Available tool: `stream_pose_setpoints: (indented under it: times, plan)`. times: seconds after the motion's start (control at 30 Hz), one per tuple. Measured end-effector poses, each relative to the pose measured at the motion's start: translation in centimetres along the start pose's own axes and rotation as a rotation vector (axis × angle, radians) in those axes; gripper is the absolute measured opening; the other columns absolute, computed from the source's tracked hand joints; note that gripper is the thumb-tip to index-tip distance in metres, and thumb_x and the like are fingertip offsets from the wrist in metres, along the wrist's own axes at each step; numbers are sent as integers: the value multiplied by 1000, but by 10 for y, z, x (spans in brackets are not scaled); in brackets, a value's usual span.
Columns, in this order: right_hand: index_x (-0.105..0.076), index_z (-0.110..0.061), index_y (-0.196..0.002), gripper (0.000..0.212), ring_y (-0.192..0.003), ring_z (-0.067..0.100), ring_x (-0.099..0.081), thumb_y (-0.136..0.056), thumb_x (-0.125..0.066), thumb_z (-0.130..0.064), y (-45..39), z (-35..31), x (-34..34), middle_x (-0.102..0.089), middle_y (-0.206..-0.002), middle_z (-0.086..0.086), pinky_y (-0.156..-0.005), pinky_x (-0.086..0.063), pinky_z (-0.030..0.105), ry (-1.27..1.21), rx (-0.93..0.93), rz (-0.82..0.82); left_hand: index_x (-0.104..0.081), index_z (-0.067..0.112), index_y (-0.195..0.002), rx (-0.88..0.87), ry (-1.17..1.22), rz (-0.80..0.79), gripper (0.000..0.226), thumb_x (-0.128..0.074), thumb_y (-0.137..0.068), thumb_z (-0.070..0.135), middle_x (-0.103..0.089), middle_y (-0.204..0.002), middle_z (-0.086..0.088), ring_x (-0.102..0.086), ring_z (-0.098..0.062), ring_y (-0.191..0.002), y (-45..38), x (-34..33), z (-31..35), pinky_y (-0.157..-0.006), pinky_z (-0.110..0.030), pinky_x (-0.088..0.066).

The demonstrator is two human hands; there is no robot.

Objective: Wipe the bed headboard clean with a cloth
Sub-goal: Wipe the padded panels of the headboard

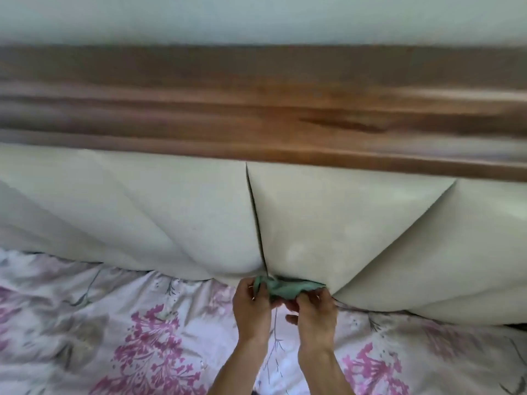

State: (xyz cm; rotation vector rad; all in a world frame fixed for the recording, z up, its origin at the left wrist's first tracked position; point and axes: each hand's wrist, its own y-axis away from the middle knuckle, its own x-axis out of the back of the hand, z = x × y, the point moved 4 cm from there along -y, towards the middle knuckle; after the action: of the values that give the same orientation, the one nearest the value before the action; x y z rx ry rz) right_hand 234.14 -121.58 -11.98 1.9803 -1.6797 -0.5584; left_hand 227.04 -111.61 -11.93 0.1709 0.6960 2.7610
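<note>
A: What do the hands have?

B: Both pinch the cloth (285, 287). The left hand (251, 306) curls round its left end, and the right hand (312, 309) has fingers bent over its right end. That is the grip: two pinches, the green cloth bunched between them.

A: And where is the cloth?

B: At the foot of the headboard (328, 223), just where the vertical seam (256, 220) between two padded panels meets the bed (85, 323). It seems pressed into that low gap, touching the padding.

A: The rest of the headboard?

B: Cream panels below, a wooden rail (256, 109) across the top, the wall (256, 18) above.

A: What might go wrong?

B: I'd judge the cloth could slip down behind the mattress if either pinch loosens, since it sits at the gap. Bunched so tightly, it may also skim the seam instead of cleaning inside it. And the rail looks far to reach from here.
</note>
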Motion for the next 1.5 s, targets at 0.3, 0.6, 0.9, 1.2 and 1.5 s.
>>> stream_pose_setpoints:
  times: [0.3, 0.6, 0.9, 1.2, 1.5]
  plan:
    - [-62, -20, -86, 26, -62, 17, -68, -88, -55, 5, 161, -156, -25, -71, -75, -1, -50, -50, 23, 56, 311, -283, -70, 18, -83, -226, 119, 87, 27, -58, -90, -5, -75, -82, -7, -74, -23, -73, 99, 82, 184, -59, -30, -59]
    - [-61, -28, -80, 30, -61, 14, -60, -86, -62, 1, 166, -171, -97, -68, -69, 3, -52, -50, 25, 118, 461, -181, -70, 32, -85, -347, 18, 145, 25, -73, -84, 7, -73, -79, 5, -70, -15, -75, 40, 142, 244, -68, -42, -61]
    - [-55, -10, -90, 16, -46, 10, -55, -94, -59, 5, 186, -160, -145, -63, -60, -4, -44, -48, 22, -130, 688, 254, -62, 31, -87, -465, -37, -305, 15, -74, -79, 25, -66, -80, 9, -57, -2, -70, -17, 152, 256, -64, -14, -47]
    - [-54, -28, -75, 18, -53, 20, -47, -74, -54, -10, 158, -160, -126, -51, -61, -4, -48, -42, 29, 57, 982, 560, -51, 28, -81, -512, 253, -390, 22, -72, -80, 21, -48, -63, 16, -42, -3, -54, -22, 134, 242, -50, -30, -44]
    - [-61, -15, -113, 27, -73, 4, -56, -87, -68, -11, 149, -142, -117, -50, -98, -9, -69, -49, 18, 367, 1456, 358, -59, 11, -119, -1398, -150, -348, 34, -65, -86, 5, -58, -122, -8, -57, -29, -114, -1, 120, 231, -97, -44, -46]
